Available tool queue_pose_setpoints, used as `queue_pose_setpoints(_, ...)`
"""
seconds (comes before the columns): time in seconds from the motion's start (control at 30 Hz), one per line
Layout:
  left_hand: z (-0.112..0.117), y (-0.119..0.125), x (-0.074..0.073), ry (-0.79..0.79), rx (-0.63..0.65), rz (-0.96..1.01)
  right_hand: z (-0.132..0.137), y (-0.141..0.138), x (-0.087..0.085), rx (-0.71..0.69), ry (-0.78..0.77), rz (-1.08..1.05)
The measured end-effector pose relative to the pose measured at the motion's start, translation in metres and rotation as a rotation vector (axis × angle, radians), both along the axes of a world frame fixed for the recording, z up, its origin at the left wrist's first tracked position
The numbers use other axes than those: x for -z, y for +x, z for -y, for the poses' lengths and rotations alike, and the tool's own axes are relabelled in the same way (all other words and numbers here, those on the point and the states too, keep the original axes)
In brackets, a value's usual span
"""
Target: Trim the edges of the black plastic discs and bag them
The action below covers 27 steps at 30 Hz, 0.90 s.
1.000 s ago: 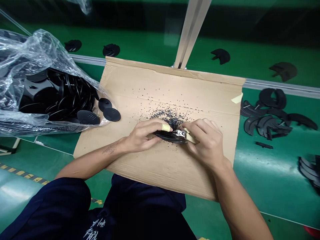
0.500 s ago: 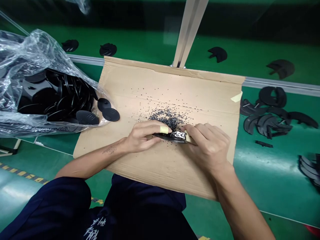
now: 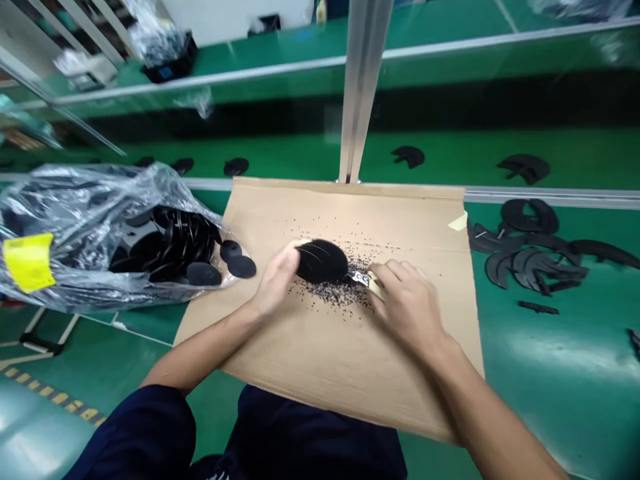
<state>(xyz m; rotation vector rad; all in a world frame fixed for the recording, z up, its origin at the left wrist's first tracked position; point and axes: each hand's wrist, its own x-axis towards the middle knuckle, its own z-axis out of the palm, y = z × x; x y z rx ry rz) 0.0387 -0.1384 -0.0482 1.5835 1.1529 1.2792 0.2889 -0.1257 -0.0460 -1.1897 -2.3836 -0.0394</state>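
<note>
My left hand [image 3: 276,279] grips the left edge of a round black plastic disc [image 3: 321,261], whose broad face is turned up toward me. My right hand [image 3: 407,299] is closed around a pair of nippers [image 3: 361,278] with a silver head and cream handles. The tips of the nippers meet the disc's right edge; whether the jaws are open there is too small to tell. Below both hands, many tiny black bits [image 3: 336,295] lie scattered over a sheet of cardboard [image 3: 310,363].
To the left, a clear plastic bag [image 3: 90,193] with a yellow label is full of black discs, several of them spilling at its mouth [image 3: 241,267]. Curved black pieces [image 3: 530,257] are piled on the green table at right. A metal post [image 3: 361,93] rises behind the cardboard.
The disc, seen nearly edge-on before, is now turned to show its face. My left hand has shifted its hold to the disc's left edge. The camera view has tilted up.
</note>
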Motion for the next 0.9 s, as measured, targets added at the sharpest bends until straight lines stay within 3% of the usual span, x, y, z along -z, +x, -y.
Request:
queue_pose_setpoints(0.1, -0.052, -0.026, -0.018, 0.072, -0.156, -0.074, 0.0, 0.001, 0.001, -0.011, -0.006, -0.018)
queue_pose_setpoints(0.2, -0.118, -0.044, -0.041, 0.193, -0.246, -0.356, 0.004, 0.0, 0.003, -0.01, -0.003, -0.024)
queue_pose_setpoints(0.3, -0.174, -0.046, -0.052, 0.107, -0.241, -0.694, 0.008, -0.001, 0.003, -0.015, 0.001, -0.031)
queue_pose_setpoints(0.37, -0.198, -0.043, -0.053, 0.056, -0.242, -0.791, 0.01, -0.001, 0.003, -0.014, 0.01, -0.046)
queue_pose_setpoints(0.47, -0.207, -0.041, -0.053, 0.064, -0.271, -0.835, 0.011, 0.0, 0.001, 0.007, 0.06, -0.102)
queue_pose_setpoints(0.57, -0.192, -0.034, -0.056, 0.176, -0.301, -0.857, 0.012, 0.002, -0.001, 0.036, 0.113, -0.147)
queue_pose_setpoints(0.63, -0.177, -0.018, -0.058, 0.285, -0.242, -0.872, 0.012, 0.003, -0.001, 0.065, 0.08, -0.088)
queue_pose_setpoints(0.73, -0.16, 0.029, -0.057, 0.402, 0.002, -0.937, 0.015, 0.003, 0.0, 0.083, -0.049, 0.067)
queue_pose_setpoints(0.8, -0.162, 0.074, -0.053, 0.41, 0.211, -1.095, 0.017, 0.003, 0.001, 0.051, -0.102, 0.105)
queue_pose_setpoints(0.83, -0.168, 0.097, -0.051, 0.361, 0.271, -1.203, 0.018, 0.002, 0.001, 0.031, -0.11, 0.101)
queue_pose_setpoints(0.9, -0.187, 0.139, -0.047, 0.29, 0.247, -1.241, 0.019, 0.002, 0.0, 0.005, -0.108, 0.081)
